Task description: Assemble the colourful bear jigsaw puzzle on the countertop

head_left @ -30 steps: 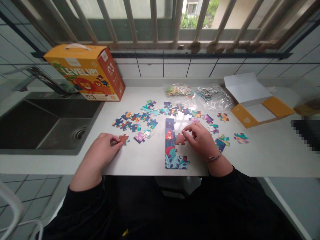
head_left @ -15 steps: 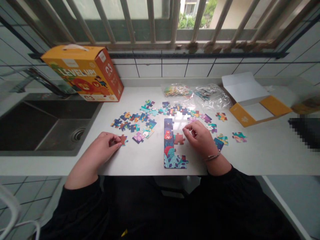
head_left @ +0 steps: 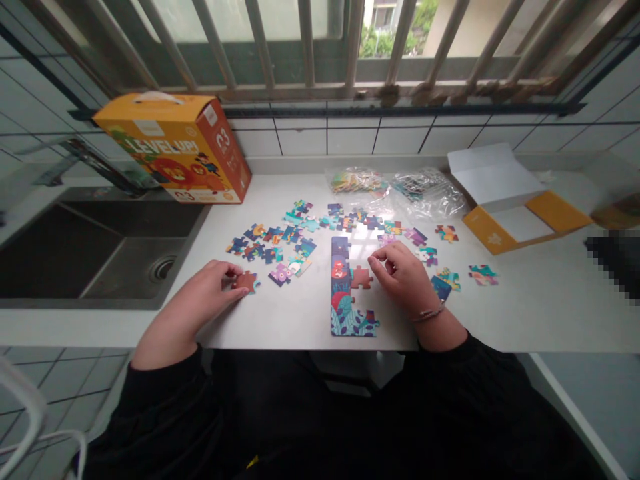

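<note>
A joined strip of puzzle pieces [head_left: 341,287] runs toward me down the middle of the white counter [head_left: 300,313]. A red piece [head_left: 361,277] is locked onto its right side. My right hand [head_left: 404,277] rests just right of that red piece, fingers curled, with nothing visible in them. My left hand [head_left: 205,293] pinches a brown-backed piece [head_left: 247,281] lying on the counter. Several loose coloured pieces [head_left: 280,240] lie scattered beyond both hands.
A sink [head_left: 75,257] with a tap is at the left. An orange puzzle box [head_left: 175,150] stands behind it. Two clear bags of pieces [head_left: 395,183] and an open orange-and-white box [head_left: 510,200] sit at the back right. A barred window runs behind.
My right hand has drawn back a little from the red piece, which stays joined to the strip. My left hand still holds the brown-backed piece.
</note>
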Demonstrator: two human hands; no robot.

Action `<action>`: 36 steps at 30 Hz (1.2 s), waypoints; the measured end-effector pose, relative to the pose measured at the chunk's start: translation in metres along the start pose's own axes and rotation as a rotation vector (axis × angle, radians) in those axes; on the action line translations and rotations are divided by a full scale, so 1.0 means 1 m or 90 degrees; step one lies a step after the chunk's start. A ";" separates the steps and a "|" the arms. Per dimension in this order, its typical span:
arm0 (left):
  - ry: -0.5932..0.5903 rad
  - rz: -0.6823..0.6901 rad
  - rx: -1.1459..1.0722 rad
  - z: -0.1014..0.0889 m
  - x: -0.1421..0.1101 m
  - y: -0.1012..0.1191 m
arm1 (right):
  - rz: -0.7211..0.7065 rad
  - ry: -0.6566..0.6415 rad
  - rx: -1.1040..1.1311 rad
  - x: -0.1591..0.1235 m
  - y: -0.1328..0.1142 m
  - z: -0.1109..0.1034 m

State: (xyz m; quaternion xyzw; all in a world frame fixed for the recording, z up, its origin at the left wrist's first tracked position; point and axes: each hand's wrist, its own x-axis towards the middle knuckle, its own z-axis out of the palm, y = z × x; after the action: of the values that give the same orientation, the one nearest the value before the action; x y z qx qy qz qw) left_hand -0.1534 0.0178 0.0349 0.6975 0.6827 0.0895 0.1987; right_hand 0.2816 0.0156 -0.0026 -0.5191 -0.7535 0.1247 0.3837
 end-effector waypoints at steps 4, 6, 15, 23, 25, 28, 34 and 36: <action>0.027 -0.048 -0.093 -0.005 -0.011 0.013 | -0.006 -0.005 0.007 0.000 0.000 0.000; 0.023 -0.051 -0.207 -0.005 -0.017 0.023 | -0.005 -0.010 0.013 0.000 0.000 0.000; -0.045 0.024 -0.487 0.024 -0.021 0.082 | -0.001 -0.023 0.050 0.001 -0.005 -0.002; -0.158 0.209 -0.367 0.049 -0.017 0.139 | 0.076 -0.263 0.362 -0.005 -0.021 -0.012; -0.151 0.223 -0.383 0.057 -0.017 0.152 | 0.094 -0.297 0.389 -0.006 -0.021 -0.012; -0.157 0.257 -0.420 0.069 -0.014 0.165 | 0.099 -0.340 0.406 -0.006 -0.017 -0.009; -0.059 0.276 -0.430 0.080 -0.010 0.169 | 0.165 -0.312 0.446 -0.009 -0.009 -0.001; 0.016 0.280 -0.382 0.081 -0.012 0.163 | 0.188 -0.304 0.466 -0.009 -0.008 -0.001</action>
State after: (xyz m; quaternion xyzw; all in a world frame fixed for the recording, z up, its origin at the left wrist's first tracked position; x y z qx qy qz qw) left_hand 0.0272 -0.0047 0.0284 0.7369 0.4623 0.3351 0.3618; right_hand 0.2785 0.0044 -0.0015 -0.4077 -0.6452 0.5520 0.3359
